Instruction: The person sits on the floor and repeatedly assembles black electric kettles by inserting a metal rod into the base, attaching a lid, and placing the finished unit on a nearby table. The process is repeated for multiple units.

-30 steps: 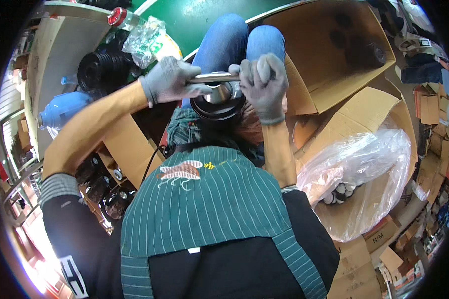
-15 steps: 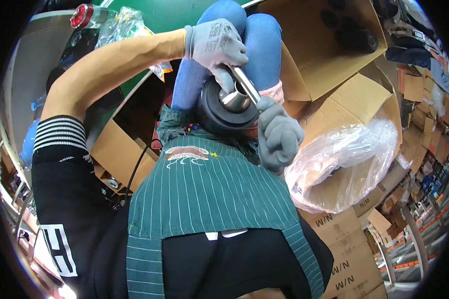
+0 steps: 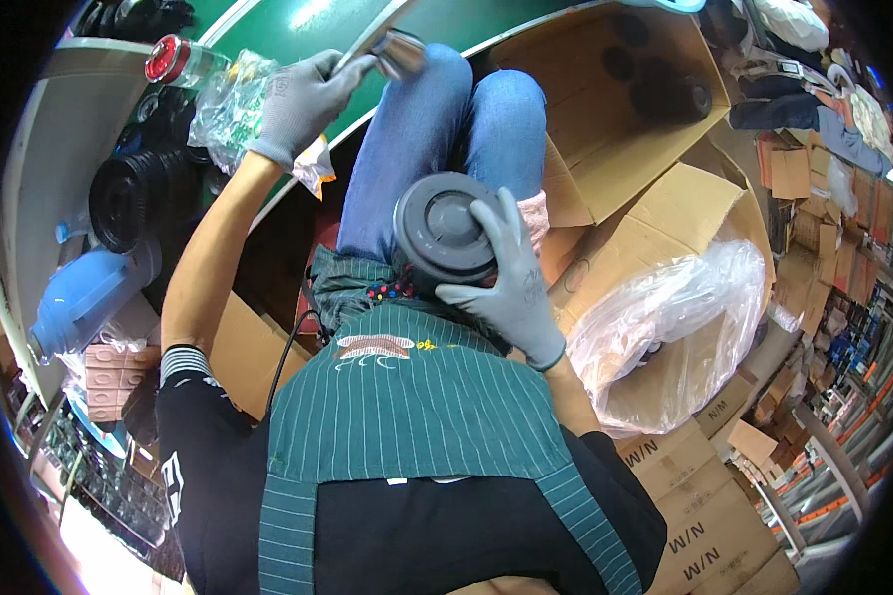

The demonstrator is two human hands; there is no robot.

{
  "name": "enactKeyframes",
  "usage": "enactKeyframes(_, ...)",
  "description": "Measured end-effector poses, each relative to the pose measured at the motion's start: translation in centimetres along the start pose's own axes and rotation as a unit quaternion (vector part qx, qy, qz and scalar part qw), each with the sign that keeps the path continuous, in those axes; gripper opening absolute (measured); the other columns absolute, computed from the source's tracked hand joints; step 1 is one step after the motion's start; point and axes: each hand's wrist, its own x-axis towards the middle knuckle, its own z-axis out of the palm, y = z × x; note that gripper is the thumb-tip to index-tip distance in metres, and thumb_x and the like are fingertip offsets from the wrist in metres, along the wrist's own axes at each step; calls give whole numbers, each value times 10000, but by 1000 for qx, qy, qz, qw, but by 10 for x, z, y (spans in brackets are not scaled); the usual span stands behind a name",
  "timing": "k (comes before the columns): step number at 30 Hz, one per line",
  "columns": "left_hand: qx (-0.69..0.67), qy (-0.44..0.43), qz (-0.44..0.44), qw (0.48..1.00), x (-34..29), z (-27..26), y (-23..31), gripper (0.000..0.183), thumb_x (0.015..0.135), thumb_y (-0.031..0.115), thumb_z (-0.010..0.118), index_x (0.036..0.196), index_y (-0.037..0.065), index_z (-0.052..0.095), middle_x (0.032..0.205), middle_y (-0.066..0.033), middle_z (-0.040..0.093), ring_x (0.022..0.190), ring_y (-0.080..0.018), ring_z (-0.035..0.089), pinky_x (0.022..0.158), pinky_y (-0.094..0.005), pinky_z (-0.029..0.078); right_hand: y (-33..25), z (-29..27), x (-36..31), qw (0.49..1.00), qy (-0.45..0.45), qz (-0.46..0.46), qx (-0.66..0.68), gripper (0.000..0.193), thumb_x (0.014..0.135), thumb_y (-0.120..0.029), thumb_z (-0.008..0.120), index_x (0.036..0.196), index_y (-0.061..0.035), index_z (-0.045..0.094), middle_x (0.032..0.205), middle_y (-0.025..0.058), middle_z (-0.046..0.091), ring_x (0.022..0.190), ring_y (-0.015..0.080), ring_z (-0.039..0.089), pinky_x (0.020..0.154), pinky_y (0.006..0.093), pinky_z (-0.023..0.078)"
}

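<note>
My left hand (image 3: 306, 104), in a grey glove, is raised at the upper left with its fingers closed on a metal tool (image 3: 399, 55). A shiny, blurred cylinder and a long pale bar show at its end; the exact kind is unclear. In my lap rests a black round part (image 3: 448, 223) with a ringed, disc-like face turned up. My gloved right hand (image 3: 506, 283) grips its right side, thumb below and fingers over the upper edge. The tool is well apart from the black part.
Clear plastic bags (image 3: 233, 109) and a red-capped jar (image 3: 174, 61) lie by the green table (image 3: 313, 35). Black round parts (image 3: 129, 203) stand at left. On the right are an open carton (image 3: 630, 149) with dark parts inside, and a carton lined with clear plastic (image 3: 680, 337).
My left hand has lifted the metal tool off the black part, up and left. My right hand has left the tool's bar and taken hold of the black part, whose flat face now shows.
</note>
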Motion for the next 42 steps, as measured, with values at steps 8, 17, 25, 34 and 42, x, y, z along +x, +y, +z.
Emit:
enactKeyframes(8,218,137,-96,961,54,23,-57,664,1005,686,562,1133,67,765,1036,-269,769,1036,-475,730,909,-538,565,-5,0,-42,982,40,-183,34,916,683,-563,929,1425,-82,690,1604,338,442,1447,559,507,1203,582,449)
enactKeyframes(17,68,209,244,945,-37,-33,-23,671,824,336,896,1387,61,659,1440,-261,637,1355,-431,608,1143,-492,476,-23,-65,43,962,250,-102,51,1048,758,-502,990,1540,22,529,1572,273,538,1365,383,617,1154,467,497)
enactKeyframes(25,71,227,389,890,-44,-39,5,621,731,381,976,1198,78,701,1541,-391,460,1333,-591,568,1133,-582,474,27,-10,203,799,-28,117,589,782,1101,-700,401,1592,-97,474,1513,114,601,1382,274,578,1177,482,464)
enactKeyframes(34,182,387,160,890,169,-159,9,547,749,257,943,1226,94,734,1466,-240,610,1345,-440,594,1141,-477,486,33,33,233,750,-99,107,646,650,1182,-435,369,1658,6,346,1584,228,543,1425,343,587,1214,464,460)
enactKeyframes(42,78,258,41,962,333,-224,-8,543,948,404,761,1428,159,698,1360,-181,736,1247,-349,699,1088,-415,523,50,31,228,739,-95,74,663,595,1181,-367,384,1608,47,393,1545,281,561,1405,421,595,1209,534,468)
